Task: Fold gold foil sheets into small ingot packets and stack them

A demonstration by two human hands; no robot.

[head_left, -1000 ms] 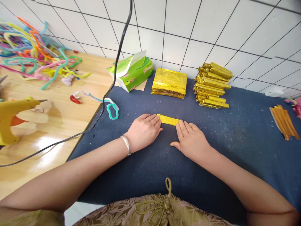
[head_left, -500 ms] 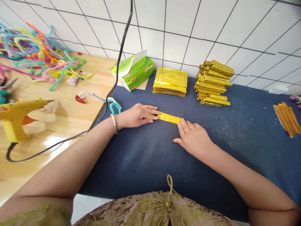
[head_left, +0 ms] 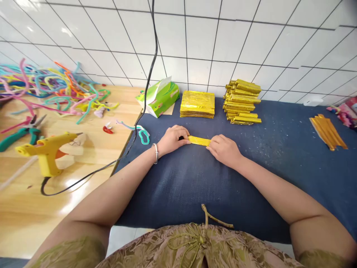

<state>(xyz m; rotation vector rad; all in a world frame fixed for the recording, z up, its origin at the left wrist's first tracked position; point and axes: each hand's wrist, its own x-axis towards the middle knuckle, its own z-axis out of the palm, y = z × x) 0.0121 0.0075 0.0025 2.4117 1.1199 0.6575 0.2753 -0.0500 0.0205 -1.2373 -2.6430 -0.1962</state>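
In the head view, your gold strip (head_left: 199, 141) lies near the middle of the frame, on the dark blue cloth (head_left: 173, 201). Your left hand (head_left: 175, 140) pinches its left end with thumb and fingers, and your right hand (head_left: 225, 149) grips its right end. Your two hands are apart, with the shiny middle of the strip showing between them. Just above, in the upper middle, sit a flat gold stack (head_left: 197, 104) and, to its right, a heap of folded gold strips (head_left: 242, 103). A green tissue pack (head_left: 164, 98) is left of the stack. Fuzzy, bright sticks (head_left: 52, 89) are tangled at the upper left, and a yellow glue gun (head_left: 50, 150) is below them. At the right edge lie some orange-gold strips (head_left: 328, 132).
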